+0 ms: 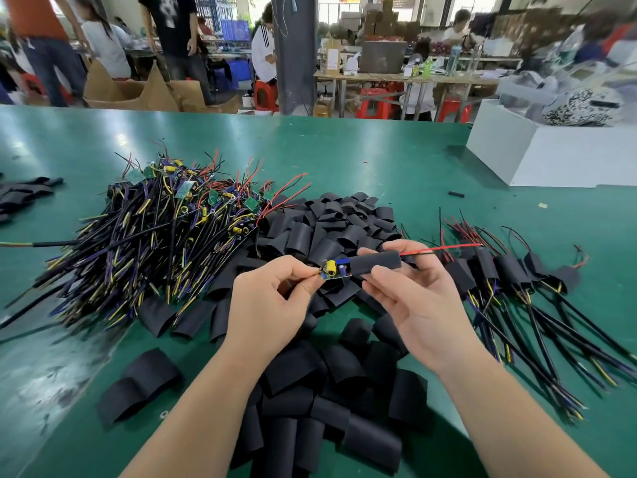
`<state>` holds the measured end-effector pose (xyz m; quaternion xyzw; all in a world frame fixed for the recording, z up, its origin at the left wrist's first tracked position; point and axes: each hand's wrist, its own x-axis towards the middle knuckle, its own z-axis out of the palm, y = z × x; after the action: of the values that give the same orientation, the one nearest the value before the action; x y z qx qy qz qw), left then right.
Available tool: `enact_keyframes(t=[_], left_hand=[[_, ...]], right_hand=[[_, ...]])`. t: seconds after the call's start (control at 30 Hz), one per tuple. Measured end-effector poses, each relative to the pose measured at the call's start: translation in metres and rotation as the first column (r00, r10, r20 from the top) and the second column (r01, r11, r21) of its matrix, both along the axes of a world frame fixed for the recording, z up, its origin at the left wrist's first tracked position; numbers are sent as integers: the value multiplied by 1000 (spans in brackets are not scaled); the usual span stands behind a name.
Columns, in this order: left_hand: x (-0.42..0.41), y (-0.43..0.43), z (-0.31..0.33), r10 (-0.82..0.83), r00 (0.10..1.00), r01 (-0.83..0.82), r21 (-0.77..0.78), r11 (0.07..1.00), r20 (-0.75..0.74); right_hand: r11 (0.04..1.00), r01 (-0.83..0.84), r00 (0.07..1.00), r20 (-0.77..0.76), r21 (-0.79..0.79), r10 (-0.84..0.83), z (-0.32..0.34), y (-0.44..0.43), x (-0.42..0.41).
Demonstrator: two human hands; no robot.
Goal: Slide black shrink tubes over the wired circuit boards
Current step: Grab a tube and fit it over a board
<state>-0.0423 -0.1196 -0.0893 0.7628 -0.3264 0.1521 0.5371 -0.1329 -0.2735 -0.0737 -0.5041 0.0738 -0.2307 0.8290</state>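
My left hand (272,301) pinches the left end of a small circuit board (336,270) that carries a yellow coil and a blue part. My right hand (410,288) grips a black shrink tube (379,262) between thumb and fingers. The tube covers the board's right end, and a red wire (444,249) sticks out of the tube to the right. Loose black tubes (331,222) lie piled behind and below my hands. Bare wired boards (165,219) are heaped on the left. Boards sleeved in tubes (510,270) lie on the right.
The green table (379,157) holds a white box (551,150) at the back right and a few black tubes (20,194) at the far left edge. One short black piece (455,194) lies alone behind the piles. People and cardboard boxes stand beyond the table.
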Motion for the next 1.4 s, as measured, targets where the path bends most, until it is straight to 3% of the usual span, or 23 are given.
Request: enact_keyframes(t=[0.17,0.37,0.63,0.9,1.1,1.17,1.23,1.33,1.4], left_hand=[[-1,-1,-1,-4,1000,5,-21,1000,29],[-4,-3,-4,-15,973,-7,93,996,231],[-4,1,-2,53,854,-189,214,958,518],[-5,1,-1,75,902,-183,220,958,424],[-10,0,6,-96,976,61,174,983,197],[-4,6,11,-23,983,3,111,994,182],[11,16,13,176,963,-189,46,981,204],[39,32,5,487,863,-506,219,835,135],[50,39,-3,601,799,-543,467,698,30]], right_hand=[[1000,11,1000,-21,-4,-11,0,1,-1],[997,6,993,-115,-78,-15,-2,3,-1],[983,13,991,-131,-185,-38,-9,9,0],[941,-39,990,-139,-335,-8,-10,10,-1],[991,-17,996,-81,134,28,-4,13,4],[956,69,994,-96,284,-43,3,0,3],[943,160,984,-118,293,-130,13,-20,-2],[936,336,937,-132,101,-322,22,-49,-12],[827,516,816,-167,-222,-554,25,-63,-19]])
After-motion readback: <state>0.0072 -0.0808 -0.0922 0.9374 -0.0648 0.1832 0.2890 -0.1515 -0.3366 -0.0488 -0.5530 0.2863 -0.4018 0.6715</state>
